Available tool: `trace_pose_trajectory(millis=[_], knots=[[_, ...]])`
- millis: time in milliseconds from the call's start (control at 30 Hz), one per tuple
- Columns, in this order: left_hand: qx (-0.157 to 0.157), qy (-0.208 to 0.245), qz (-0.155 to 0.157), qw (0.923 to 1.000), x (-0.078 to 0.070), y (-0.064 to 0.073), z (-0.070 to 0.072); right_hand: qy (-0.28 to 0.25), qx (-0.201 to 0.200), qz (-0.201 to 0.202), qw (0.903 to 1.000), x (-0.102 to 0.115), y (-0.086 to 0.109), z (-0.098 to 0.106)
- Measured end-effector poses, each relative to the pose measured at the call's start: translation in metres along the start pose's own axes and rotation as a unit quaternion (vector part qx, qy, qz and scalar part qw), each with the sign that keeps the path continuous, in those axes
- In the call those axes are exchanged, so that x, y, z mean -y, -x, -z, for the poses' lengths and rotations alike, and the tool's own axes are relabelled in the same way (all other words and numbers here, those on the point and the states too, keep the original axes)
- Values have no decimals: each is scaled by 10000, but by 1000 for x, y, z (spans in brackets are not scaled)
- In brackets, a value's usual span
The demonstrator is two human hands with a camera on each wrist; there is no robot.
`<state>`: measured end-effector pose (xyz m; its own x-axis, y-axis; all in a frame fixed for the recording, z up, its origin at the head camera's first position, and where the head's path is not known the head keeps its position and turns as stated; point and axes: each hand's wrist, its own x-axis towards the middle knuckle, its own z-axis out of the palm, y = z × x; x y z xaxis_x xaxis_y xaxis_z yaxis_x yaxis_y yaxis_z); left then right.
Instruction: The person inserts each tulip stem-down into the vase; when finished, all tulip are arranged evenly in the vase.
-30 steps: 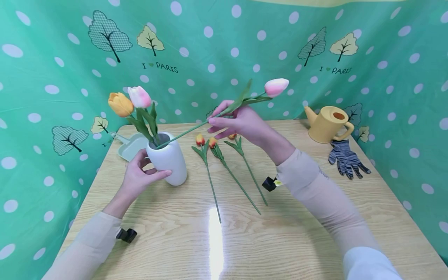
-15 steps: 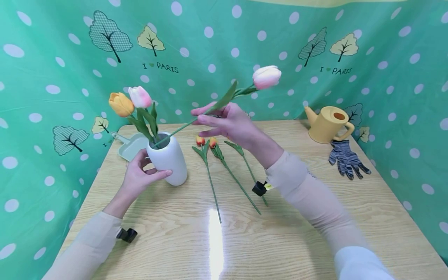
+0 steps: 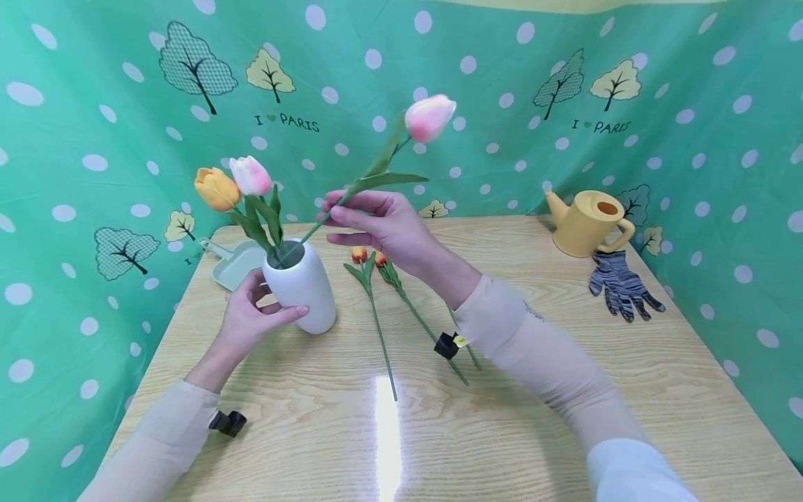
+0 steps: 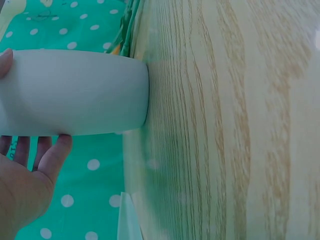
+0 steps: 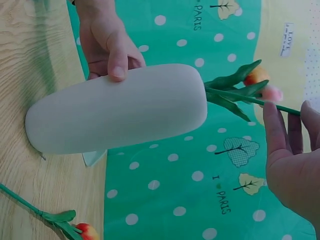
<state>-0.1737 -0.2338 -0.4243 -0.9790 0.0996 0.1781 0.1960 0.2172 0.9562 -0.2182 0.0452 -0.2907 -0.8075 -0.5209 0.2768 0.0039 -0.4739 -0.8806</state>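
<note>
In the head view the right hand [image 3: 392,226] pinches the raised pink tulip [image 3: 429,118] below its bloom; in the left wrist view the left hand [image 4: 30,185] grips the white vase [image 4: 80,92]; in the right wrist view the stem runs from pinch to vase mouth.

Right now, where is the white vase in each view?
Head: the white vase is left of centre.
Left wrist: the vase appears sideways at upper left, cut off by the picture's left edge.
Right wrist: the vase appears sideways, left of centre, mouth end to the right.
Shared landmark: the left hand gripping it, visible in all three.
</note>
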Motion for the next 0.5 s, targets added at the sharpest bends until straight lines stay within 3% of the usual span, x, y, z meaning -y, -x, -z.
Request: trace_pose_trajectory(millis=[200, 500], knots=[[-12, 63, -38, 10000, 0, 0, 0, 210, -82, 73, 9997, -7, -4, -7], [-28, 72, -31, 10000, 1, 0, 0, -13, -66, 382, 9992, -19, -12, -19]])
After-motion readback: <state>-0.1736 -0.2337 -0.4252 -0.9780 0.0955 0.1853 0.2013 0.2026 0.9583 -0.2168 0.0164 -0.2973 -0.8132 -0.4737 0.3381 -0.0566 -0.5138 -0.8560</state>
